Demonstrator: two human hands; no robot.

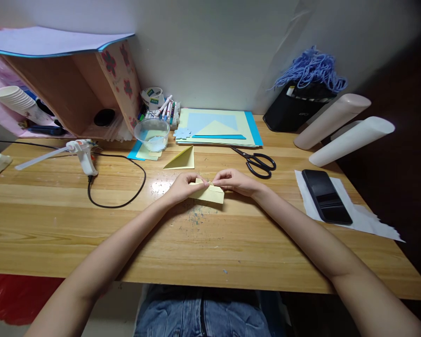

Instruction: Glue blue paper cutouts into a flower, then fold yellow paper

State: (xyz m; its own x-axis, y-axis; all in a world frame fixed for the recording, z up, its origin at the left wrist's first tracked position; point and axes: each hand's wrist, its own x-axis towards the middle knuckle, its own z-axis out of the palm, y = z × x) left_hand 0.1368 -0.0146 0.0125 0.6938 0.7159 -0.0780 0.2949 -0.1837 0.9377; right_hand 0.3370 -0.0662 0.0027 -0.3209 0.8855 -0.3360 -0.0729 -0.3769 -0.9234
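A pale yellow piece of folded paper (pixel 208 194) is held just above the middle of the wooden table. My left hand (pixel 185 186) grips its left part, thumb on top. With thumb and index finger pinched together, my right hand (pixel 233 181) holds its upper edge, close to the left fingertips. The far side of the paper is hidden behind my fingers. Beyond my left hand lies a folded yellow paper triangle (pixel 183 159). Black-handled scissors (pixel 258 163) rest past my right hand, blades pointing left.
A white glue gun (pixel 82 154) with a looping black cord stands at the left. A clear plastic bowl (pixel 152 134), markers (pixel 166 108) and stacked paper sheets (pixel 254 126) line the back. At the right are a black phone (pixel 326 195) and white rolls (pixel 351 140). Small scraps dot the table (pixel 154 248).
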